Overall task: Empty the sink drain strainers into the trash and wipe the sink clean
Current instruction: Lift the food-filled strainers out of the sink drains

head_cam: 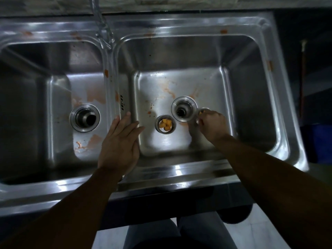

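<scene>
Now my right hand (212, 124) is curled around a second drain strainer (202, 112) on the right basin (251, 97) floor, just right of the open drain (184, 109); its contents are hidden. Left of that drain sits a strainer (165, 124) holding orange food bits (166, 124). My left hand (119, 146) hovers flat, fingers spread and empty, near the divider (115, 97). Far left, the left drain (84, 117) stands open.

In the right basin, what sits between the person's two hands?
In the head view, a strainer holding yellow scraps stands on the basin floor between the left hand and right hand.
</scene>
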Available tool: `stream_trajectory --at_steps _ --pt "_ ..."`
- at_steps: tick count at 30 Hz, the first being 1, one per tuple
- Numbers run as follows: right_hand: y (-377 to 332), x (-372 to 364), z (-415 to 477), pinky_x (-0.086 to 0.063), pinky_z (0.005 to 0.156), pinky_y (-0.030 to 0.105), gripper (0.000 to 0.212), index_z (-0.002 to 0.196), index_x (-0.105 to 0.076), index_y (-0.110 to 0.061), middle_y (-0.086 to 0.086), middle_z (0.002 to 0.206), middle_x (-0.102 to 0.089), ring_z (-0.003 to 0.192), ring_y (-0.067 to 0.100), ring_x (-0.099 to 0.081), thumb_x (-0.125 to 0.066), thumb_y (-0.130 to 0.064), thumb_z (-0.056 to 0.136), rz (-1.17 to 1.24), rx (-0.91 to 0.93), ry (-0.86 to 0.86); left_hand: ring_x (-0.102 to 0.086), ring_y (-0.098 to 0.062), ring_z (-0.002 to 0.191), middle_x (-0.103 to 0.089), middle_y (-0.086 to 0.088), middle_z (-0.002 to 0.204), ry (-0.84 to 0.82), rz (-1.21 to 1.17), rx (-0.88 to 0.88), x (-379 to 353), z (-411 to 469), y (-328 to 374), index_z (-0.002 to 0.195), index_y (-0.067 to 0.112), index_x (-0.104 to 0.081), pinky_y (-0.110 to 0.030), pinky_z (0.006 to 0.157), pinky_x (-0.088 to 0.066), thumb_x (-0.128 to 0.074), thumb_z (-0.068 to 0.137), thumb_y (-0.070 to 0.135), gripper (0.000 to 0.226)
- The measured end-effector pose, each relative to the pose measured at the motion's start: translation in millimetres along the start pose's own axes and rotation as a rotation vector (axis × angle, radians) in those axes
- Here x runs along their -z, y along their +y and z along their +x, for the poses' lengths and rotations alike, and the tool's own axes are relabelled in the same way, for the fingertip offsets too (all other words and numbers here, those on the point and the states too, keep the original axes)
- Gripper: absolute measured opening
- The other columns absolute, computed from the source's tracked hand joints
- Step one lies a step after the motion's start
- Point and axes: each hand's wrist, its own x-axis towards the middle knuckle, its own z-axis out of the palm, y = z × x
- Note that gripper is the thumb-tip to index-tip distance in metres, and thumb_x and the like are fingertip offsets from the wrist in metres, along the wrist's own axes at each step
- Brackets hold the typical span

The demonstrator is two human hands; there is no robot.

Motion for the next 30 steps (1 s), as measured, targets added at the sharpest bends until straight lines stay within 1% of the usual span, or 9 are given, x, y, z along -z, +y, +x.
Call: stream_trajectory --at_steps 6,11,15,20,23,25,26,27,30 --pt "-1 -2 -2 -0.04 0.069 0.028 0.009 0.088 -0.067 -0.019 0.007 0.095 -0.071 0.089 0.032 -0.068 -0.062 -0.026 0.086 0.016 -0.048 -0.118 -0.035 -0.027 0.15 -0.063 -0.008 0.14 -0.008 0.008 -0.006 0 0 0 0.13 0.014 -0.068 -0.052 0.126 -0.021 -0.039 0.096 0.023 0.046" --pt "0 5 -13 -0.052 0.073 0.029 0.01 0.093 -0.068 -0.024 0.004 0.089 -0.069 0.083 0.027 -0.067 -0.068 -0.024 0.082 0.201 -0.067 -0.174 -0.038 -0.03 0.149 -0.063 -0.01 0.139 0.017 0.03 -0.018 -4 -1 -1 0.128 0.011 -0.069 -0.05 0.127 -0.018 -0.042 0.093 0.021 0.045" --pt "10 21 -31 -0.049 0.075 0.025 0.014 0.099 -0.07 -0.024 0.003 0.091 -0.07 0.081 0.023 -0.065 -0.067 -0.024 0.085 0.277 -0.004 -0.077 -0.043 -0.034 0.145 -0.064 -0.013 0.138 -0.001 0.104 -0.081 -3 -5 2 0.128 0.008 -0.068 -0.052 0.127 -0.018 -0.042 0.093 0.02 0.046" --pt "35 48 -52 -0.058 0.081 0.033 0.016 0.101 -0.073 -0.012 0.008 0.095 -0.073 0.081 0.023 -0.069 -0.063 -0.016 0.089 0.35 -0.039 0.146 -0.05 -0.036 0.139 -0.061 -0.017 0.141 -0.155 0.059 -0.094 -9 -13 34 0.135 0.003 -0.062 -0.052 0.125 -0.022 -0.034 0.096 0.025 0.052" --pt "56 65 -58 -0.049 0.086 0.017 0.025 0.112 -0.071 -0.013 0.008 0.103 -0.073 0.088 0.023 -0.07 -0.063 -0.017 0.088 0.391 -0.107 0.229 -0.038 -0.029 0.148 -0.05 -0.012 0.153 -0.247 -0.049 0.004 -21 -13 75 0.146 0.012 -0.051 -0.048 0.127 -0.021 -0.025 0.1 0.037 0.059" --pt "68 80 -56 -0.035 0.08 0.001 0.027 0.115 -0.07 -0.012 0.01 0.102 -0.074 0.089 0.022 -0.069 -0.062 -0.015 0.09 0.429 -0.198 0.277 -0.031 -0.025 0.152 -0.042 -0.009 0.159 -0.252 -0.114 0.064 -29 -7 106 0.15 0.015 -0.047 -0.045 0.127 -0.02 -0.022 0.1 0.044 0.063" --pt "74 88 -53 -0.033 0.078 0.0 0.027 0.115 -0.07 -0.011 0.01 0.099 -0.074 0.088 0.02 -0.068 -0.061 -0.014 0.09 0.467 -0.258 0.319 -0.027 -0.024 0.154 -0.039 -0.008 0.161 -0.255 -0.147 0.1 -32 -4 122 0.151 0.014 -0.045 -0.043 0.128 -0.018 -0.024 0.101 0.045 0.062" --pt "81 95 -48 -0.036 0.078 0.002 0.027 0.113 -0.071 -0.011 0.011 0.098 -0.074 0.088 0.02 -0.068 -0.059 -0.015 0.089 0.512 -0.313 0.372 -0.023 -0.023 0.155 -0.036 -0.008 0.163 -0.27 -0.179 0.136 -35 -1 137 0.152 0.014 -0.044 -0.042 0.129 -0.015 -0.029 0.103 0.044 0.059" --pt "102 114 -36 -0.052 0.086 0.021 0.033 0.113 -0.069 -0.013 0.007 0.101 -0.072 0.091 0.02 -0.069 -0.05 -0.015 0.086 0.644 -0.421 0.518 -0.017 -0.023 0.157 -0.031 -0.01 0.165 -0.292 -0.221 0.189 -44 8 175 0.153 0.01 -0.041 -0.038 0.129 -0.011 -0.036 0.107 0.036 0.053"
